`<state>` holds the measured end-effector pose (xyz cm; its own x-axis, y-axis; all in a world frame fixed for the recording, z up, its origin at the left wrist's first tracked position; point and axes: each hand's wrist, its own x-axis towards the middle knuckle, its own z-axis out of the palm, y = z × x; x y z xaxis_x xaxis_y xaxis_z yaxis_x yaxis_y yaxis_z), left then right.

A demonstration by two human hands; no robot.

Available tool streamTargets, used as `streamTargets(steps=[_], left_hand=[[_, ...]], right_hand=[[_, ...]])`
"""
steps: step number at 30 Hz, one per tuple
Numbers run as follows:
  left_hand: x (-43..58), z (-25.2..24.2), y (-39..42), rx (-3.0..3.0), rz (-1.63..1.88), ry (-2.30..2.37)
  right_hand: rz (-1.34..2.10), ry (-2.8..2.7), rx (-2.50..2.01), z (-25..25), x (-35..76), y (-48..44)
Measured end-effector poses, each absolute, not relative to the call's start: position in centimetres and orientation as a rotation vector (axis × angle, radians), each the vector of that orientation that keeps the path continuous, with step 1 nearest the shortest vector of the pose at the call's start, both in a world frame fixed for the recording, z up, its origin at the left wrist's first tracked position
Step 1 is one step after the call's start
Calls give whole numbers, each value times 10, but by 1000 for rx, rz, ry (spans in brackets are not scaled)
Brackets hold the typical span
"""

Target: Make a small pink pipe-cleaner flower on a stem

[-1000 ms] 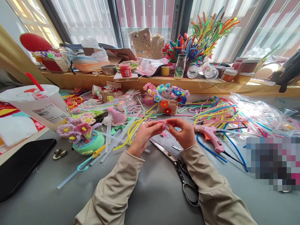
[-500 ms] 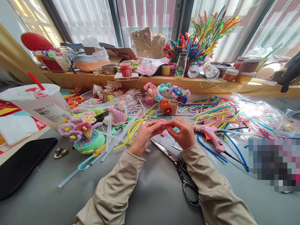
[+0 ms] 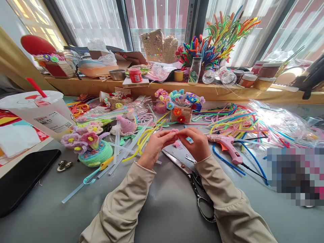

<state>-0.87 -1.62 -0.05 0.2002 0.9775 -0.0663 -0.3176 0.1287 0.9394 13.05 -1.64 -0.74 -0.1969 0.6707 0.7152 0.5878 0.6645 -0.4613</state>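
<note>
My left hand (image 3: 155, 146) and my right hand (image 3: 196, 143) meet above the grey table (image 3: 167, 209), fingertips pinched together on a small pink pipe-cleaner piece (image 3: 174, 131). Only a bit of pink fuzz shows between the fingers. Another small pink piece (image 3: 177, 144) lies on the table just below the hands. Black-handled scissors (image 3: 194, 184) lie under my right wrist. A pink hot glue gun (image 3: 227, 144) rests just right of my right hand.
Pipe-cleaner flowers on a green base (image 3: 88, 143) and a lidded drink cup (image 3: 47, 113) stand at left, a black tablet (image 3: 22, 179) at the near left. Loose coloured pipe cleaners (image 3: 235, 121) spread at right. A small flower basket (image 3: 181, 113) stands behind the hands. Clear glue sticks (image 3: 117, 145) lie left of them.
The fingertips have closed in tighter on the pink piece, which shows less than a second ago. The hands stay in the same spot.
</note>
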Motion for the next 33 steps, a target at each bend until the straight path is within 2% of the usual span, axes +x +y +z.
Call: streamTargets(steps=[5,14,23,33], left_hand=[[-9,-1,-15,979,1157,870],[-7,-1,-15,1053,1189,900],[-5,0,-17,1192,1238,931],[-6,5,-17,1140,1051,848]], right_hand=[[494,-1689,-1045,-9,131,-15],[685,-1601,-1170,-4,131,-15],[1003,-1458,-1053,-12,132,-11],[1347,-1299,-935,-14,135,-10]])
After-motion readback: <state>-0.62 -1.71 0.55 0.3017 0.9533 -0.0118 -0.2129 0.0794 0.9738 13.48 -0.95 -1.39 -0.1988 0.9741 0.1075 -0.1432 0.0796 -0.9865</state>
